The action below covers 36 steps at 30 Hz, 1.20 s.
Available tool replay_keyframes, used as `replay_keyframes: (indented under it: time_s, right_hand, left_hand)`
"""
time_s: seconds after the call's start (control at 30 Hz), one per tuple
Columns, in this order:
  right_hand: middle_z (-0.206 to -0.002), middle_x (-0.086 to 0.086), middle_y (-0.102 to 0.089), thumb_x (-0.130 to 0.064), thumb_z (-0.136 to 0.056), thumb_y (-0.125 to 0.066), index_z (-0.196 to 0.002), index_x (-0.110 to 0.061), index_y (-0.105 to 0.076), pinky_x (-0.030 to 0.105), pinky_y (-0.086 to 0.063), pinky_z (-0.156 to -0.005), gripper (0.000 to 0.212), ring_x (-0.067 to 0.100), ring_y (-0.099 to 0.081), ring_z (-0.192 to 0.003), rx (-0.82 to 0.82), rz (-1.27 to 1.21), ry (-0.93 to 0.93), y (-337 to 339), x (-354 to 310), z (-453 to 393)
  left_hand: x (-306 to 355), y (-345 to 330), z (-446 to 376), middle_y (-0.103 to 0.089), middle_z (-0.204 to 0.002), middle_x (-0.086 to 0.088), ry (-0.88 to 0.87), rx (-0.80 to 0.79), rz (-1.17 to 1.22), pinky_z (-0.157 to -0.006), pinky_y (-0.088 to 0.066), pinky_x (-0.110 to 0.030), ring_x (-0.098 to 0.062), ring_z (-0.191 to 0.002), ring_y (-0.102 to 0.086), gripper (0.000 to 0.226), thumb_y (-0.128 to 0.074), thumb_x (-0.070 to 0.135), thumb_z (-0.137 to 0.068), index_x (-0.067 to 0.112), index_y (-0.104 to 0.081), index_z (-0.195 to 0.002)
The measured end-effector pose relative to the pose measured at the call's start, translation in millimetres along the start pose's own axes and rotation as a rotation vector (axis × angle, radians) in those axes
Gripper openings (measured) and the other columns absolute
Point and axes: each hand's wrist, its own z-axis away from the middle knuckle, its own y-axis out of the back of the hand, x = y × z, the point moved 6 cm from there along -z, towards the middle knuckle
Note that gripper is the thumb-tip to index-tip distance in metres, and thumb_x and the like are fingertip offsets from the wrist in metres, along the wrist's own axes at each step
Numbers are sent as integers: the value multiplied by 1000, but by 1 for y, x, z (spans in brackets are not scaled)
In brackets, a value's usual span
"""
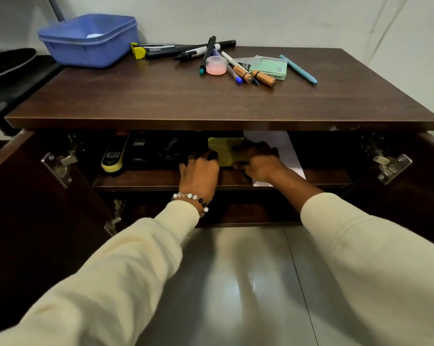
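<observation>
Clasps a yellow block [224, 151] just above centre frame, on the upper shelf [148, 179] inside the open dark wooden cabinet [211, 101], under its top board. Curls the fingers of the left hand [199, 171] against the block's left edge, ring on one finger and beaded bracelet [189, 197] at the wrist. Wraps the right hand [258, 163] over the block's right side, fingers bent across its top, so grips it from both sides; cannot tell whether the block rests on the shelf or is lifted off it. Covers part of a white paper sheet [283, 148] with the right hand, the sheet lying just right of the block and hanging over the shelf's front edge. Shows, left of the hands on the same shelf, a shoe-polish applicator [113, 153] with a yellow sponge tip and a round black Cherry tin [169, 148]. Shows on the cabinet top, in the upper part of the frame, a blue plastic tub [88, 41] at upper left, then markers [201, 49], a pink-filled jar [216, 66], two batteries [263, 78], a green box [271, 67] and a light-blue pen [298, 69] towards the right.
</observation>
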Motion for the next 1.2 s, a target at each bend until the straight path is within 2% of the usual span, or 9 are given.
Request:
replay_keyframes:
  time_s: [0.17,0.37,0.47,0.57,0.7,0.87,1.0,1.1,1.2]
  right_hand:
    - [-143,7,-37,-41,-95,-49,-142,-32,-36,47,-19,-109,50,29,-27,-132,4,-14,-38,1,-7,-1]
    - [-148,12,-30,-60,-88,-46,-145,-25,-28,55,-23,-108,69,37,-28,-134,126,11,-208,-5,13,11]
    - [-145,17,-35,-64,-90,-36,-142,-18,-33,53,-22,-109,69,39,-29,-135,52,-35,-349,-10,24,22]
    - [-150,16,-30,-65,-92,-27,-147,-18,-24,50,-18,-110,72,37,-24,-138,-7,-32,-291,-10,22,26]
    - [-145,16,-38,-64,-94,-21,-136,-15,-45,49,-15,-111,69,35,-29,-136,-65,-25,-250,-11,20,33]
    - [-124,16,-57,-50,-96,-38,-105,-13,-64,50,-19,-109,46,38,-35,-129,122,-118,-305,8,20,48]
    - [-103,16,-66,-35,-90,-55,-95,-9,-64,40,-46,-84,28,36,-59,-102,140,-90,-173,38,9,70]
    - [-83,14,-69,-26,-87,-61,-80,-4,-65,35,-52,-66,24,32,-67,-82,-85,-175,-62,70,-12,90]
    - [-77,13,-72,-24,-89,-63,-81,-5,-69,31,-54,-57,22,23,-66,-61,-359,-350,-75,109,-28,113]
  left_hand:
    - [-7,-2,-3,-56,-127,-14,-9,-15,25,-96,-39,-51,-39,-119,-47,39,-49,6,-94,14,-51,-132]
    - [-15,3,1,-41,-146,-9,-34,30,95,-103,-31,-49,-37,-126,-44,50,-44,31,-100,21,-31,-148]
    - [-15,1,7,-36,-152,-3,-60,55,90,-108,-23,-49,-33,-133,-36,51,-42,36,-100,22,-32,-148]
    - [-12,-3,11,-34,-153,0,-82,62,81,-114,-13,-52,-29,-140,-27,51,-41,39,-100,23,-33,-148]
    - [-6,-4,14,-31,-154,1,-98,53,89,-115,-9,-54,-27,-143,-21,52,-42,39,-100,23,-31,-148]
    - [0,10,19,-32,-153,0,-117,21,102,-114,-14,-55,-29,-139,-29,51,-47,32,-98,24,-34,-147]
    - [7,42,27,-58,-126,-5,-251,68,201,-94,-46,-46,-32,-112,-57,34,-47,27,-97,24,-53,-131]
    - [16,85,42,-68,-94,-4,-416,209,283,-70,-54,-40,-29,-84,-65,24,-47,31,-96,22,-62,-112]
    - [20,133,56,-68,-73,1,-507,446,370,-53,-51,-36,-22,-63,-63,26,-44,35,-93,19,-64,-102]
